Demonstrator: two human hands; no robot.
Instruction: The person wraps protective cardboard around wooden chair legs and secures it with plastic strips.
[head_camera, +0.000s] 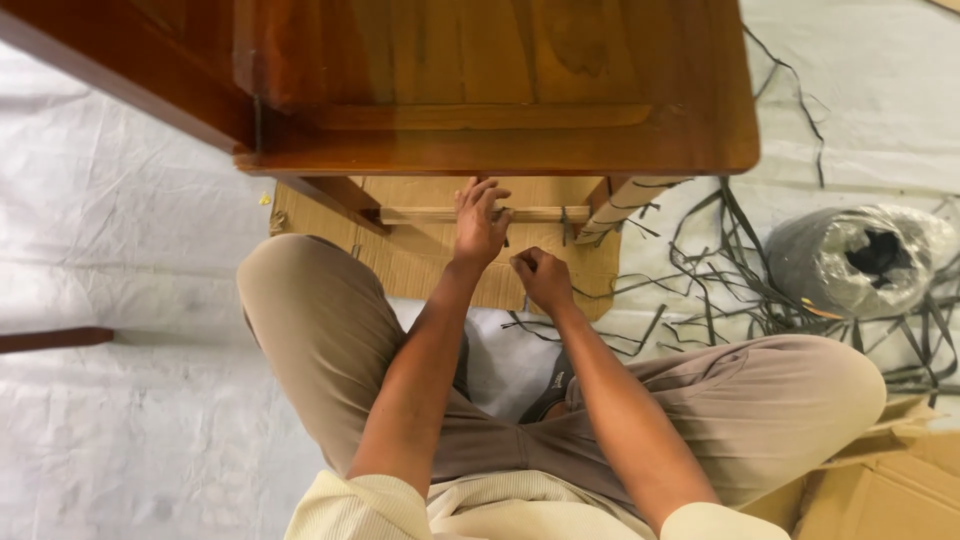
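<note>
I sit cross-legged on the floor in front of a dark brown wooden chair (500, 90) whose seat fills the top of the view. My left hand (480, 222) reaches under the seat and its fingers rest on a pale wooden rail (420, 215) between the chair legs. My right hand (543, 278) is closed just below, pinching the end of a thin dark strip (507, 232) that runs up to the rail. A chair leg (618, 208) at the right is partly wrapped in pale material with dark strips around it.
A sheet of cardboard (410, 265) lies under the chair. Loose dark strips (720, 270) are scattered to the right, beside a plastic-wrapped roll (860, 258). A cardboard box (890, 490) sits at lower right. White sheeting (120, 250) covers the floor. A dark wooden piece (50, 338) lies at left.
</note>
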